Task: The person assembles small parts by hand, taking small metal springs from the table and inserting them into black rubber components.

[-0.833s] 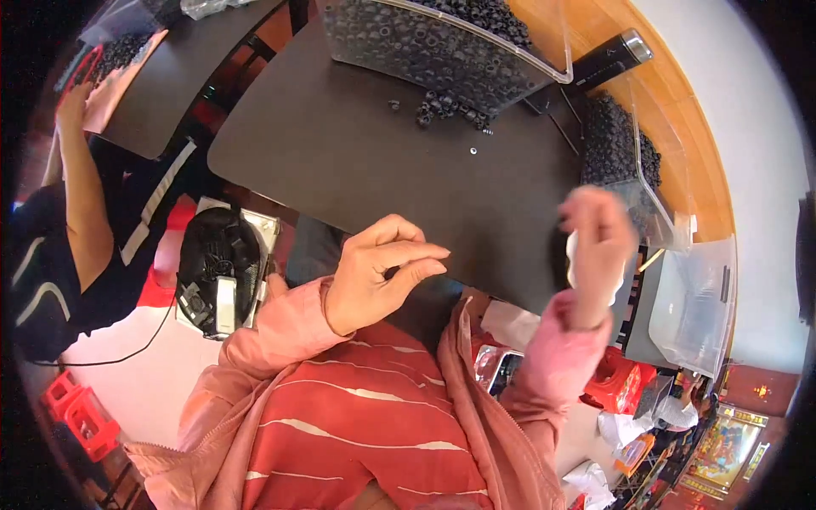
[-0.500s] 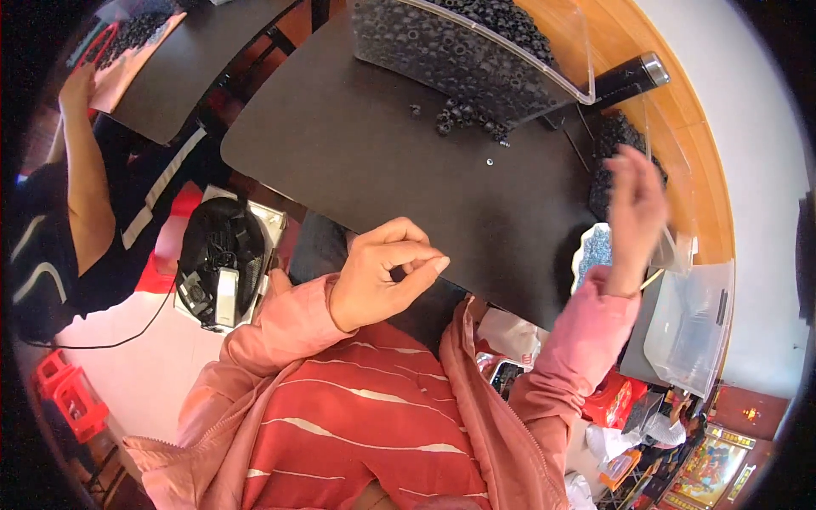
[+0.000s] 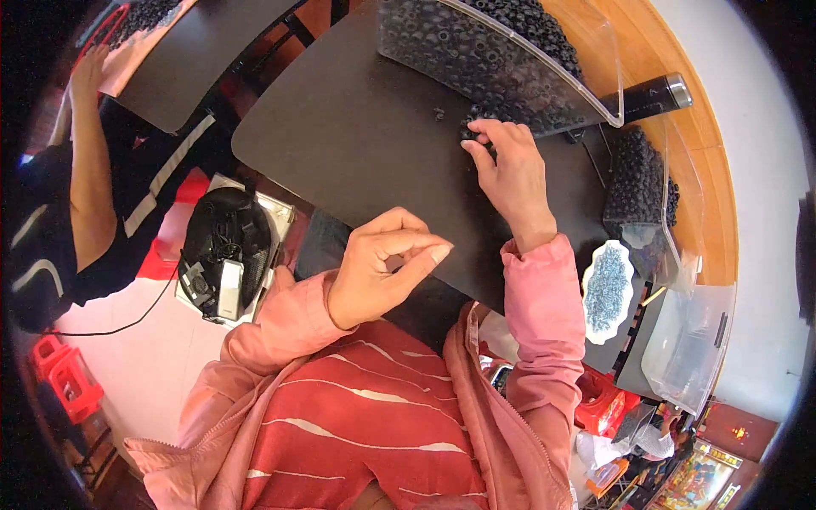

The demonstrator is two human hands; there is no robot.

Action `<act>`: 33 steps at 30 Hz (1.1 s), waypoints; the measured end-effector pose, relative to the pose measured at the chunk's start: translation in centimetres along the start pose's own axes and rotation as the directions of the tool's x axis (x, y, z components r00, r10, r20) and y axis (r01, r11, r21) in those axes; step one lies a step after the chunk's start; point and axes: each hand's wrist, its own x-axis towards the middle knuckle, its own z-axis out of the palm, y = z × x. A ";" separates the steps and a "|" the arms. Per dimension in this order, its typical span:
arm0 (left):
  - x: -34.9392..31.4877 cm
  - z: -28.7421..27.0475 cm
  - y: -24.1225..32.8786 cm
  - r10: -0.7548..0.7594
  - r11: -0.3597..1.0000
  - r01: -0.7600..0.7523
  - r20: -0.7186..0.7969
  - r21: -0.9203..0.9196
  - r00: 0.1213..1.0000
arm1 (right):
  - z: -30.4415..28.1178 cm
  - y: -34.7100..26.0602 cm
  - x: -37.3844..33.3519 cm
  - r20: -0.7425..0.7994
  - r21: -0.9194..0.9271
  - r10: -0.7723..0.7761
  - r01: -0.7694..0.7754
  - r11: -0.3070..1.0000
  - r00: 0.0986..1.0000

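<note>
My left hand [image 3: 382, 268] hovers over the near edge of the dark table, thumb and fingertips pinched together. Whatever is between those tips, if anything, is hidden or too small to name. Farther off, my right hand [image 3: 512, 174] reaches down to the loose small black ring-shaped parts [image 3: 483, 111] lying in front of a clear plastic bin [image 3: 408, 41]. Its thumb and forefinger close about one black part [image 3: 467, 133]; the other fingers partly cover the pile. One more loose black part [image 3: 439, 114] lies to the left of them. The bin is heaped with the same black parts.
At the right, a white scalloped dish [image 3: 626, 270] holds small bluish-silver pieces. Beyond it stand a second clear bin [image 3: 637, 183] of black parts and a black flask [image 3: 650, 98]. A clear tray [image 3: 688, 348] sits nearer. A co-worker's arm [image 3: 92, 187] is at far left.
My right hand has swung left from above the dish and second bin to the loose black parts. My left hand stays pinched in nearly the same place. The view has shifted slightly.
</note>
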 end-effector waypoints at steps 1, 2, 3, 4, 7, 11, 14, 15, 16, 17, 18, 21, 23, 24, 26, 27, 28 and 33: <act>0.0 0.0 -0.2 -0.028 0.999 0.027 -0.012 -0.040 1.000 | 0.1 0.0 -0.1 0.003 0.010 0.016 -0.016 1.000 1.000; 0.1 0.0 -0.3 -0.056 0.995 0.054 -0.022 -0.081 0.998 | 0.2 0.0 -0.1 0.006 0.019 0.033 -0.033 0.999 0.999; 0.1 0.0 -0.3 -0.059 0.995 0.057 -0.023 -0.082 0.998 | 0.2 0.0 -0.2 0.009 0.020 0.033 -0.033 0.999 0.999; 0.2 0.0 -0.3 -0.103 0.980 0.096 -0.027 -0.176 0.994 | 0.1 0.0 -0.3 0.010 0.015 0.029 -0.030 0.999 1.000; 0.6 0.1 -0.5 -0.172 0.933 0.155 -0.023 -0.325 0.985 | -0.2 -0.3 -0.8 0.009 0.092 0.070 -0.071 0.993 0.997; 1.3 -0.2 -0.6 -0.283 0.817 0.258 0.032 -0.515 0.959 | -1.8 -2.9 -2.2 0.087 0.471 0.319 -0.321 0.822 0.944; 2.0 0.0 -0.3 -0.332 0.729 0.318 0.093 -0.606 0.939 | -2.3 -4.5 -4.1 0.132 0.627 0.341 -0.345 0.699 0.931; 2.1 0.2 -0.1 -0.387 0.634 0.368 0.133 -0.680 0.912 | -2.3 -5.0 -4.8 0.145 0.738 0.334 -0.327 0.590 0.931; 2.0 0.3 -0.1 -0.386 0.635 0.370 0.136 -0.678 0.912 | -2.3 -5.7 -5.5 0.192 0.801 0.355 -0.355 0.482 0.915; 1.9 0.4 -0.1 -0.360 0.624 0.366 0.162 -0.691 0.919 | -2.4 -6.2 -5.9 0.153 0.795 0.319 -0.308 0.523 0.936; 1.8 0.5 -0.1 -0.331 0.612 0.363 0.189 -0.703 0.925 | -2.3 -6.7 -6.3 0.141 0.825 0.338 -0.299 0.480 0.931; 1.3 0.6 -0.5 -0.345 0.611 0.398 0.222 -0.684 0.912 | -2.4 -7.2 -7.7 0.126 0.839 0.363 -0.294 0.457 0.923; 1.2 0.8 -0.3 -0.347 0.632 0.387 0.201 -0.671 0.916 | -2.7 -7.2 -8.2 0.122 0.826 0.367 -0.299 0.478 0.922; 1.1 0.9 -0.2 -0.350 0.649 0.375 0.178 -0.662 0.920 | -2.9 -7.2 -8.4 0.102 0.796 0.345 -0.285 0.534 0.933; 0.9 1.1 -0.4 -0.299 0.722 0.323 0.146 -0.612 0.943 | -3.4 -7.3 -8.5 0.070 0.763 0.333 -0.265 0.590 0.940; 0.8 1.1 -0.6 -0.245 0.783 0.267 0.117 -0.561 0.963 | -3.5 -7.3 -8.6 0.062 0.763 0.333 -0.260 0.592 0.941; 0.6 1.3 -0.5 -0.238 0.786 0.264 0.120 -0.558 0.964 | -3.5 -7.3 -8.8 0.066 0.764 0.344 -0.269 0.586 0.937; 0.4 1.5 -0.2 -0.190 0.903 0.193 0.045 -0.383 0.981 | -4.0 -7.7 -9.1 0.072 0.747 0.389 -0.308 0.588 0.918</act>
